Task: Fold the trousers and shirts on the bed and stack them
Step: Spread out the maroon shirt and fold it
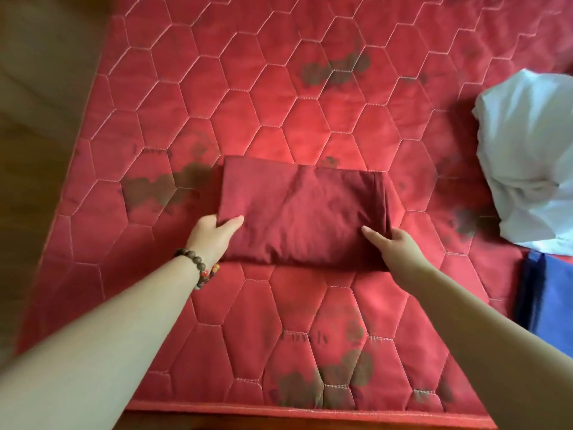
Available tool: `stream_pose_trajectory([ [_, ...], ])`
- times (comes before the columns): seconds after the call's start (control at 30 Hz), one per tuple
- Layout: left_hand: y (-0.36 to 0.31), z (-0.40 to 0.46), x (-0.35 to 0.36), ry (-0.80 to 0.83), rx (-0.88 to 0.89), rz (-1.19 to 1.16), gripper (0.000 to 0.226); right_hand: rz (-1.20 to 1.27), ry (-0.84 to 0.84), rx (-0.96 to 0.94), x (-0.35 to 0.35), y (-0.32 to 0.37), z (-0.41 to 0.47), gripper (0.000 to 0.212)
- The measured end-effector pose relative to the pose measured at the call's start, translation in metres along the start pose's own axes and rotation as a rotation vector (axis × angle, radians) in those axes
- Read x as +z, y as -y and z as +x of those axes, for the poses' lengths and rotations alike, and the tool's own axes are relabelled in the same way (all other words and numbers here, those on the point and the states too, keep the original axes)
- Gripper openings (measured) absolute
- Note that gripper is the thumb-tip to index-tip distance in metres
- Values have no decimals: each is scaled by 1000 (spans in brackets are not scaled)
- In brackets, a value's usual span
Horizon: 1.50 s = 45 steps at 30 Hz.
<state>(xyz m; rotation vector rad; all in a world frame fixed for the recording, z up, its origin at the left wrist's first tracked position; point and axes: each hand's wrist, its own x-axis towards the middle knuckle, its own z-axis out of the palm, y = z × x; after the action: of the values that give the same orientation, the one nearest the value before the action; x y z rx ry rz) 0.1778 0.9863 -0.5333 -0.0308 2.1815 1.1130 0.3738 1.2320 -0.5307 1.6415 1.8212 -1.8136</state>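
A: What did each grip have hold of?

B: The left hand [214,232] pinched the left end of the folded maroon garment [302,212], thumb on top and fingers tucked under. The right hand [393,240] lay on the right end with a finger straight along the top; its other fingers curled at the edge, seemingly holding the fold.

A: And where was the garment?

B: On the red quilted bed [279,103], near the middle, somewhat toward the near edge. A crumpled white garment [527,150] lay well apart by the right edge, with a folded blue one [545,293] below it.

A: How would it handle?

B: Soft, light and limp, I'd judge. It would sag or unfold if lifted by one end, so take both short ends together, fingers underneath.
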Motion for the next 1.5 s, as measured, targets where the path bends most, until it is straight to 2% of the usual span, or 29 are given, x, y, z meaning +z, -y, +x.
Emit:
stream_pose_trajectory([
  [0.13,6,-13,7,-100,146,88,17,-103,-112,-176,6,-9,-4,6],
  [0.23,5,-19,7,-144,222,80,21,-83,-143,-239,9,-14,-9,12],
  [0.33,3,-21,12,-239,262,92,25,-112,-264,-272,13,-14,-12,16],
  [0.43,2,-24,17,-380,217,234,26,-207,-382,-235,20,-13,-17,19],
  [0.5,-1,-26,14,-526,230,380,26,-299,-521,-205,26,-7,-22,31],
  [0.53,-4,-26,13,-575,313,464,27,-381,-600,-259,29,-3,-24,40],
  [0.6,-10,-24,16,-570,564,636,29,-558,-675,-516,42,9,-26,50],
  [0.63,-13,-21,22,-508,683,719,33,-648,-638,-652,53,16,-25,50],
  [0.7,-19,-13,38,-362,843,864,42,-833,-459,-863,83,29,-16,54],
  [0.77,-22,-1,51,-242,869,995,50,-1019,-263,-965,116,37,-5,58],
  [0.83,-16,13,57,-174,794,1093,55,-1159,-152,-945,136,33,7,58],
  [0.9,-6,26,57,-158,737,1124,57,-1170,-129,-855,141,23,19,58],
  [1.07,6,33,57,-223,724,1113,61,-1196,-179,-828,112,9,28,63],
  [1.23,6,35,58,-218,676,1070,61,-1176,-341,-653,55,-9,35,65],
  [1.5,8,36,57,-229,705,1048,65,-1078,-322,-656,51,-11,35,61],
])
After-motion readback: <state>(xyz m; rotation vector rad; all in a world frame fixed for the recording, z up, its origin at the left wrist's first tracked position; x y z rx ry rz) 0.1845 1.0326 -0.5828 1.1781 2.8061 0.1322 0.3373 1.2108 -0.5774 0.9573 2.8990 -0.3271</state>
